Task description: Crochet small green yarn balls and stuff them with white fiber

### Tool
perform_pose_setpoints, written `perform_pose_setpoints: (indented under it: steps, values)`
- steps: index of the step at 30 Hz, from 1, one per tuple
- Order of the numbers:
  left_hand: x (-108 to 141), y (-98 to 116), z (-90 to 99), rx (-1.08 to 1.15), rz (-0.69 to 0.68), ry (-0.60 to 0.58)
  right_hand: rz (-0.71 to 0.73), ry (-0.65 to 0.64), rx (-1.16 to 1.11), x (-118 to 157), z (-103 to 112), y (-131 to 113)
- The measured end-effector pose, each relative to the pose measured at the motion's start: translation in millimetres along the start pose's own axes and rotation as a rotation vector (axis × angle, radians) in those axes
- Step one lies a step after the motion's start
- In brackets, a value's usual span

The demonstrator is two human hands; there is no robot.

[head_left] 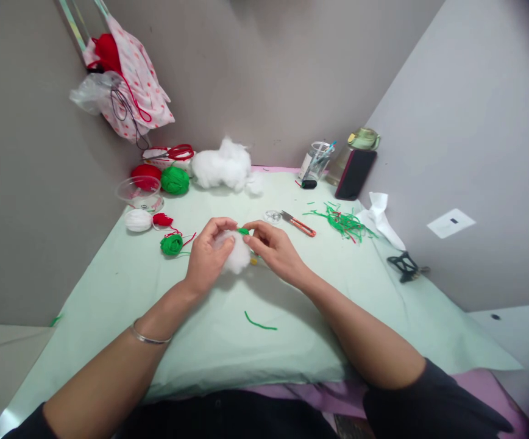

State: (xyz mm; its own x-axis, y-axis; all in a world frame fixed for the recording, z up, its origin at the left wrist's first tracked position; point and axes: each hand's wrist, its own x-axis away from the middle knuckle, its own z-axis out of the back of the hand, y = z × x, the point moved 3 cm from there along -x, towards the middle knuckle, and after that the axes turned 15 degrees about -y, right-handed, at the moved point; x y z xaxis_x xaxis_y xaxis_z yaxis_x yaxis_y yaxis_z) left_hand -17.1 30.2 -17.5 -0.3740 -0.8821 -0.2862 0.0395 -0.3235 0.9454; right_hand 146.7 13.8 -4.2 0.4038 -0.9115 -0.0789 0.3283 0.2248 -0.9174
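My left hand (209,253) is closed around a tuft of white fiber stuffing (237,261) above the middle of the table. Beside it, my right hand (271,247) pinches a small green knitted piece (243,231) at the top of the stuffing, its thumb and fingertips pressed together. The two hands nearly meet over the piece, so most of its shape is hidden. Something small and yellow (254,260) shows just under my right fingers. A loose strand of green yarn (261,322) lies on the cloth in front of my hands.
Yarn balls, including a green ball (172,244), sit at left near a clear plastic tub (140,194). More stuffing (223,164) lies at the back. Orange thread snips (298,224), yarn scraps (344,222), a leaning phone (356,175) and a black stand (404,266) are at right.
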Motion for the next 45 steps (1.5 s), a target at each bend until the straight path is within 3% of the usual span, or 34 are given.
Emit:
perform_pose_setpoints:
  steps: [4,10,15,25,32,36,45]
  values:
    - [0.9,-1.7,3.0,0.019,0.004,0.018,-0.013,-0.007,-0.305,-2.3,1.4,2.9]
    - [1.4,-2.3,1.3,0.039,-0.009,-0.014,0.004,-0.07,-0.373,-3.8,-3.4,4.8]
    - [2.4,0.0,-1.1,-0.013,-0.026,-0.056,0.039,0.015,-0.401,-5.6,-1.9,6.8]
    - [0.3,-3.1,-2.7,0.06,0.014,-0.05,0.107,0.1,-0.087,-1.6,-5.8,6.7]
    - [-1.5,-6.9,-2.0,0.122,0.031,-0.065,0.1,0.148,0.005,-0.2,-6.9,5.5]
    - [-2.1,-6.4,-1.8,0.067,-0.009,-0.007,0.1,0.131,0.105,0.1,-8.2,5.0]
    - [-1.7,-5.7,-2.2,-0.029,0.047,-0.033,0.127,0.081,0.316,3.5,-11.9,0.9]
